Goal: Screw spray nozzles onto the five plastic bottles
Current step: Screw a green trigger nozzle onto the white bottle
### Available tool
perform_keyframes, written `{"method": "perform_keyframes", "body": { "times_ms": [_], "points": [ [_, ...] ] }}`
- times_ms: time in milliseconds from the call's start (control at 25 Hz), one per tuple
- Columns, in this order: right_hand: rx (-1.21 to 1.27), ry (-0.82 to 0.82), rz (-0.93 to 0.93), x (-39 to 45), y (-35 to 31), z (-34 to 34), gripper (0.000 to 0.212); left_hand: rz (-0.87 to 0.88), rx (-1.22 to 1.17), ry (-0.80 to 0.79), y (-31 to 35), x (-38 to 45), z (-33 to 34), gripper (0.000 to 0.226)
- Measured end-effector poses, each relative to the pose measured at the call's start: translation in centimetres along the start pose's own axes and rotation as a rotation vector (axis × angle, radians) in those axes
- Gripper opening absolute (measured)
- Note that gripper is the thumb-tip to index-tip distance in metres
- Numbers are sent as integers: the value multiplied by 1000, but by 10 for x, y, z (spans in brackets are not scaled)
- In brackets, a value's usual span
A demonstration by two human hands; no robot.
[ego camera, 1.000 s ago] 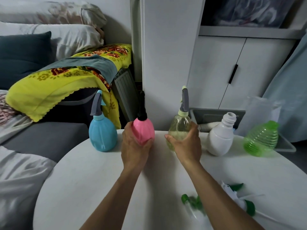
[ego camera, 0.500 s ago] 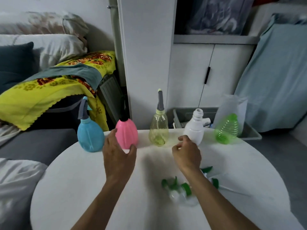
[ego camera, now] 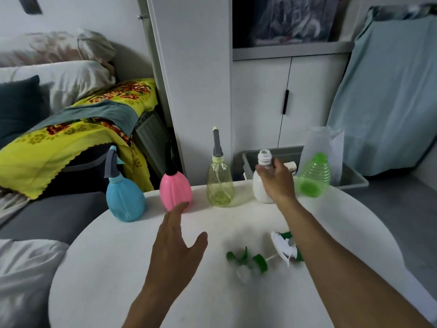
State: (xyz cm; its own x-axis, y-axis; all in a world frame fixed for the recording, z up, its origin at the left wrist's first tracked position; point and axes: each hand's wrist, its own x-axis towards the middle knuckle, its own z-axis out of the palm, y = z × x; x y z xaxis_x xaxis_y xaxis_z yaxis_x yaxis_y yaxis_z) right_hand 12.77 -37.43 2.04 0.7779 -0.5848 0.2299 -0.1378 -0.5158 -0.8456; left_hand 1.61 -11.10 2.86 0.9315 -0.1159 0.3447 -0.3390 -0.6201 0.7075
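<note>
Bottles stand in a row along the far edge of your round white table (ego camera: pixel 118 268): blue bottle (ego camera: pixel 124 200), pink bottle (ego camera: pixel 175 192) and clear yellow bottle (ego camera: pixel 220 185), each with a nozzle fitted, then the white bottle (ego camera: pixel 259 188) and the green bottle (ego camera: pixel 314 175), both with bare necks. Your right hand (ego camera: pixel 276 179) is wrapped around the white bottle just below its threaded neck, fingers closed on it. Your left hand (ego camera: pixel 176 252) is above the table near the pink bottle, fingers spread and holding nothing. Two loose nozzles lie near your right forearm: a green nozzle (ego camera: pixel 248 260), blurred, and a white nozzle (ego camera: pixel 283 247), partly hidden by the arm.
</note>
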Motion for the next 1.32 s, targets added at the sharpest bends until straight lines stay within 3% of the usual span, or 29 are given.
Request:
{"method": "perform_keyframes", "body": {
  "times_ms": [160, 240, 400, 480, 560, 600, 680, 760, 840, 920, 1000, 1080, 1160, 1320],
  "points": [
    [30, 62, -129, -11, -22, -24, 31, 38, -93, 10, 6, 6, -2, 62],
    [164, 28, -210, -41, -45, -45, 26, 57, -156, -26, 17, 6, -6, 73],
    [379, -423, -372, -130, -83, -66, 33, 245, -216, -55, 31, -9, -8, 105],
    [503, -583, -344, -165, -88, -62, 39, 288, -172, 7, 32, -16, -10, 94],
    [551, -564, -288, -182, -81, -64, 40, 250, -93, 91, 28, -18, -17, 82],
    [407, -501, -335, -181, -75, -68, 37, 203, -74, 122, 25, -17, -22, 78],
    [-310, -440, -537, -172, -56, -75, 42, 115, -66, 127, 18, -15, -30, 74],
    [-932, -625, -516, -169, -36, -67, 50, 90, -40, 74, 12, -17, -32, 74],
    [-1130, -751, -492, -172, -17, -49, 53, 125, 15, 0, 6, -21, -32, 76],
    [-1155, -755, -553, -172, -7, -38, 56, 193, 66, -45, 3, -25, -32, 75],
    [-1100, -723, -606, -165, -1, -35, 55, 231, 88, -57, 2, -27, -31, 74],
    [-896, -679, -647, -160, -1, -37, 51, 249, 102, -52, 2, -25, -31, 74],
    [-477, -619, -630, -156, -10, -43, 49, 254, 114, -31, 1, -22, -33, 74],
    [434, -402, -376, -136, -39, -76, 46, 255, 167, 37, -9, -12, -39, 79]
  ]
}}
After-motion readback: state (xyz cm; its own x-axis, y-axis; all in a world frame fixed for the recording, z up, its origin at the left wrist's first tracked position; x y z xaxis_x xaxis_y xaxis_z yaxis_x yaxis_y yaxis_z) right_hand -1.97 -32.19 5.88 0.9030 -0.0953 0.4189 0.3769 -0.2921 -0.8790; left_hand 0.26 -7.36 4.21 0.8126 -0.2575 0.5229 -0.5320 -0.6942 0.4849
